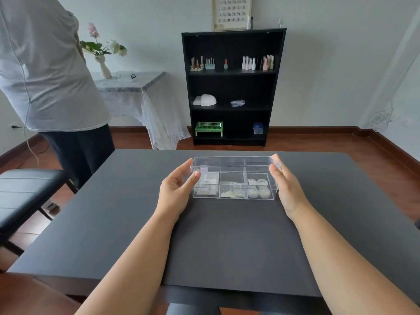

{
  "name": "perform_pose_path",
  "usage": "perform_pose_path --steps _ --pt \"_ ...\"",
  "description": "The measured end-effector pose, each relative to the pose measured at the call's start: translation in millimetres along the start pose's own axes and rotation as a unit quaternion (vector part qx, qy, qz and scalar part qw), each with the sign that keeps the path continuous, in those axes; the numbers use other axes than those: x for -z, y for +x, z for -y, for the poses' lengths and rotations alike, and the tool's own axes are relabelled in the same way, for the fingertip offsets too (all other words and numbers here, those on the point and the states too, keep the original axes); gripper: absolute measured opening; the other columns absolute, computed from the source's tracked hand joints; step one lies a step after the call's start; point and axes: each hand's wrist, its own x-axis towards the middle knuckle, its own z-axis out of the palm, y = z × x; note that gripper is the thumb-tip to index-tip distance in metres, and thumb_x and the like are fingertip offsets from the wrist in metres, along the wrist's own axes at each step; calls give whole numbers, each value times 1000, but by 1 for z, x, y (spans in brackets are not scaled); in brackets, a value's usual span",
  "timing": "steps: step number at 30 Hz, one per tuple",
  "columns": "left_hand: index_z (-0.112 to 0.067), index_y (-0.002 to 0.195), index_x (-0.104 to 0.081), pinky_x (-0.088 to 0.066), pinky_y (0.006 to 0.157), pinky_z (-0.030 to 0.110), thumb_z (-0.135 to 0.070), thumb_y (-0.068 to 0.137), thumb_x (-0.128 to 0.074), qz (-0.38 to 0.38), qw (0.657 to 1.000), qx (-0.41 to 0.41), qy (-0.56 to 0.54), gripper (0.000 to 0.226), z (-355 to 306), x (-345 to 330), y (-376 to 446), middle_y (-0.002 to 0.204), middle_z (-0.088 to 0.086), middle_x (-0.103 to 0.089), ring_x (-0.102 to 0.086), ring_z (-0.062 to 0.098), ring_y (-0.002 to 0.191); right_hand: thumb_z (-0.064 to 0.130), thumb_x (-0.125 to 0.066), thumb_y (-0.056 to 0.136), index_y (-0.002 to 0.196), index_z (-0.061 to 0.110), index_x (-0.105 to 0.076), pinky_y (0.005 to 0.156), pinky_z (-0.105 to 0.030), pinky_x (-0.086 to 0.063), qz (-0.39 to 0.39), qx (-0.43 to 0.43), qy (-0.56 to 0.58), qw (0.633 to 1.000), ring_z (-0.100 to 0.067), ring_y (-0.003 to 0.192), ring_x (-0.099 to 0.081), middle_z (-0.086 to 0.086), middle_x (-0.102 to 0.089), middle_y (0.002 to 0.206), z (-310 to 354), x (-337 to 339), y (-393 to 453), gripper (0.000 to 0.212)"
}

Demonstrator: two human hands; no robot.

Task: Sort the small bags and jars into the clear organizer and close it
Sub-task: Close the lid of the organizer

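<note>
The clear organizer (234,197) sits on the far middle of the black table (227,242). Small bags (208,184) lie in its left compartment and more bags (233,193) in the middle one. Several small round jars (259,189) fill the right compartment. Its clear lid (231,160) hovers just above the back of the box, slightly tilted. My left hand (175,189) grips the lid's left end between thumb and fingers. My right hand (287,187) presses against the lid's right end.
A person in a white shirt (50,76) stands at the table's far left corner. A black chair (27,192) is at the left. Behind the table are a black bookshelf (231,87) and a lace-covered side table (136,87).
</note>
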Motion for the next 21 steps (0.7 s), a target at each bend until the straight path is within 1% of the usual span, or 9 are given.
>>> perform_pose_path --steps 3,5,9,10,13,15,17,19,21 --pt "-51 123 -62 -44 105 32 -61 73 -75 1 1000 -13 -7 53 -1 -1 -3 119 -15 -69 -59 4 120 69 -41 82 150 41 -20 103 -25 -21 10 3 -15 1000 4 132 -26 18 -25 156 0 1 -7 77" --pt "-50 123 -63 -44 104 30 -55 75 -75 1 1000 -22 -1 50 -2 -1 -3 116 -14 -70 -60 5 119 65 -40 84 151 41 -18 105 -26 -19 8 10 -38 999 5 132 -24 19 -23 156 -1 1 -11 74" --pt "-42 123 -65 -44 107 38 -40 81 -74 11 999 -33 -3 44 -1 0 -4 125 -5 -68 -59 14 121 56 -41 86 151 38 -20 105 -23 -17 1 21 -57 998 0 138 -22 17 -22 157 1 1 -15 71" --pt "-43 120 -67 -44 107 37 -37 81 -74 9 999 -34 -2 40 -1 0 -4 126 -7 -67 -59 13 122 53 -41 87 151 37 -20 106 -23 -17 0 22 -61 998 -2 140 -21 15 -22 158 1 1 -15 70" --pt "-42 109 -71 -42 108 34 -29 80 -73 15 999 -30 -2 31 -1 -1 -5 129 -21 -63 -57 1 121 45 -46 91 151 36 -20 112 -28 -18 4 26 -71 997 -7 144 -20 14 -21 158 1 2 -15 66" --pt "-38 105 -72 -41 109 33 -30 79 -74 19 1000 -25 1 28 1 0 -5 132 -19 -61 -55 -3 121 41 -53 91 150 39 -23 115 -33 -20 10 32 -88 996 -3 142 -20 17 -20 158 1 2 -16 66" --pt "-34 102 -73 -41 108 32 -37 75 -75 19 1000 -23 9 27 2 1 -6 133 -16 -60 -55 -4 121 38 -61 89 147 43 -28 112 -31 -22 14 52 -126 991 4 138 -19 20 -16 159 1 2 -18 67" --pt "-34 100 -74 -41 107 30 -40 73 -78 20 999 -23 15 28 2 3 -7 134 -15 -60 -56 -4 121 35 -69 84 141 47 -36 107 -29 -23 16 69 -161 984 1 138 -20 20 -15 159 0 2 -18 66" --pt "-35 98 -74 -41 107 28 -37 74 -82 20 999 -23 23 26 2 3 -6 136 -14 -59 -56 -1 121 33 -73 82 132 50 -44 107 -28 -24 18 78 -179 981 -6 141 -23 18 -15 160 0 2 -18 60"
